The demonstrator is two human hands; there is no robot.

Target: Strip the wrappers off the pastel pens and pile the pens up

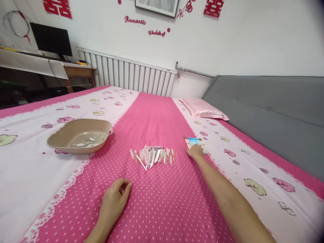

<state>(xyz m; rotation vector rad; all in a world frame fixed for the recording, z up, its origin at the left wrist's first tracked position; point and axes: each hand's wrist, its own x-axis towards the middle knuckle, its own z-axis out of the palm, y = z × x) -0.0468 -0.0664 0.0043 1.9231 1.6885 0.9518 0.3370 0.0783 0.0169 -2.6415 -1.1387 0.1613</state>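
My right hand (195,151) reaches far forward over the pink dotted bedspread (157,114) and lies on the near end of a row of blue and orange pens (196,142); its fingers are hidden among them. My left hand (115,199) rests on the bedspread close to me, fingers loosely curled with nothing in them. A pile of several pale pink and white pen parts (152,154) lies between the two hands, a little ahead of the left one.
A beige shallow basin (79,135) with white scraps inside sits on the bed to the left. A pink pillow (204,108) lies by the grey headboard (273,114) at right. A radiator (126,74) and a desk with a monitor (52,39) stand beyond the bed.
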